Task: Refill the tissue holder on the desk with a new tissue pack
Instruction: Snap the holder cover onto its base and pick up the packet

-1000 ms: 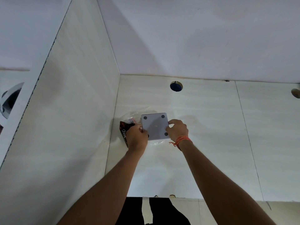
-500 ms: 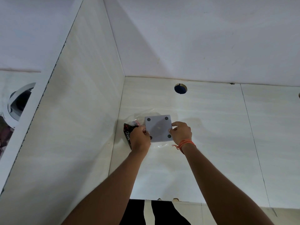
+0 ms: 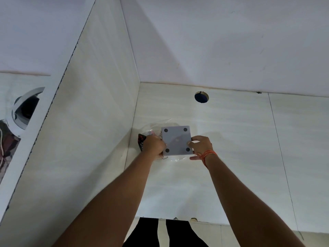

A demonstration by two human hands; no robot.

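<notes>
A square grey tissue holder (image 3: 177,139) lies upside down on the pale desk (image 3: 231,148), its flat base with four dark round feet facing up. My left hand (image 3: 154,145) grips its left edge near the lower left foot. My right hand (image 3: 201,146), with orange threads on the wrist, grips its right edge. Clear crinkled plastic wrap (image 3: 156,126) spreads on the desk under and behind the holder. A dark red-and-black packet (image 3: 141,140) lies just left of my left hand, partly hidden by it. Any tissues are hidden from view.
A tall white side panel (image 3: 89,131) closes the desk on the left, a white back wall (image 3: 231,50) stands behind. A round cable hole (image 3: 201,97) with something blue in it sits behind the holder. Beyond the panel stands a round white object (image 3: 23,109).
Both hands stay on the holder's two sides. My right hand's fingers now reach a little further over the right edge. The view has shifted slightly.
</notes>
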